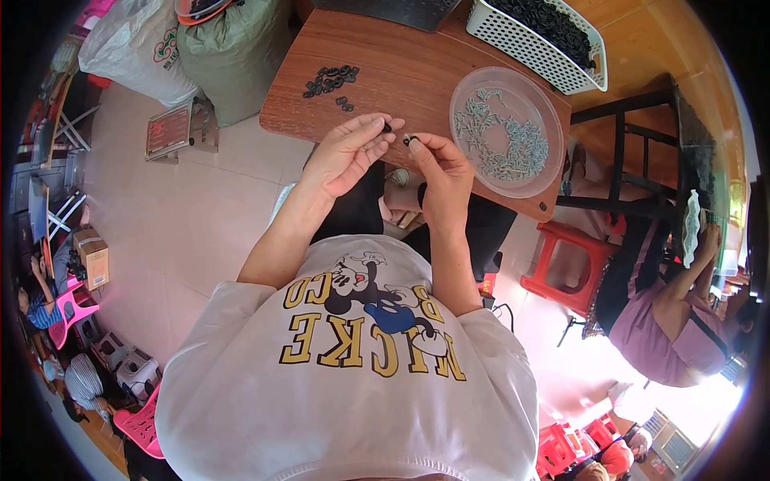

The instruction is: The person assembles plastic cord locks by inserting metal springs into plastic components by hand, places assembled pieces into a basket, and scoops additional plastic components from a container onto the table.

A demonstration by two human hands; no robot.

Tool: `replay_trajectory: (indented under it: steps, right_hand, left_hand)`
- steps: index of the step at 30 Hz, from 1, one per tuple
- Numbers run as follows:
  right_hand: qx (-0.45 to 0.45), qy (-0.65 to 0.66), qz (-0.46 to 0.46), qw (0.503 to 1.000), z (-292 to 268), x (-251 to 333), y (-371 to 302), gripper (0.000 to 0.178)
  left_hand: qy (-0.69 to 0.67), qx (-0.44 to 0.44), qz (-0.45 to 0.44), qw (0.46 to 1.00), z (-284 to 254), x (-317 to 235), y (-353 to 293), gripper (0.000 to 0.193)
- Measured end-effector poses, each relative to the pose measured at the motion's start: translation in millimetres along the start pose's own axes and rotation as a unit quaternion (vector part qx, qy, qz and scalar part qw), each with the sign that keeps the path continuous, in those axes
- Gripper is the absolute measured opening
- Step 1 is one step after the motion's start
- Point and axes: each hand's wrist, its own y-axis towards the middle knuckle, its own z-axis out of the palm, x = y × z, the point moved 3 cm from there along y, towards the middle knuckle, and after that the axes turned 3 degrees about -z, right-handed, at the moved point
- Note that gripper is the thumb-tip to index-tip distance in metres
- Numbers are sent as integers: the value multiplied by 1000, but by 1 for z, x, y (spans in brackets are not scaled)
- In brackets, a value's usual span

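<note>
Over the near edge of the brown wooden table (417,60), both hands are raised close together. My left hand (346,152) pinches a small black part (387,127) between thumb and fingertips. My right hand (446,170) is closed on another small black part (411,140); a bit of something shiny shows beside it, too small to make out. Beyond my left hand lies a loose group of small black parts (330,78). To the right of my right hand stands a clear round tub (467,84) holding many small silvery screws (513,148).
A white perforated basket (529,50) full of black parts stands at the table's far right, near a dark tray (393,10). Stuffed sacks (233,64) and a small stool (178,128) are at left. A red stool (568,264) and a seated person (666,321) are at right.
</note>
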Motion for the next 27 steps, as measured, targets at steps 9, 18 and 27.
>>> replay_trajectory:
  steps: [9,18,27]
  right_hand:
    - [-18,-33,16,999,1,2,0,11]
    - [-5,-115,14,993,4,3,0,12]
    - [-11,-132,11,991,6,1,-3,11]
  left_hand:
    - [89,13,52,995,7,-4,-9,29]
    - [132,-20,90,987,9,-4,-13,27]
    - [110,-40,85,990,3,5,-12,19]
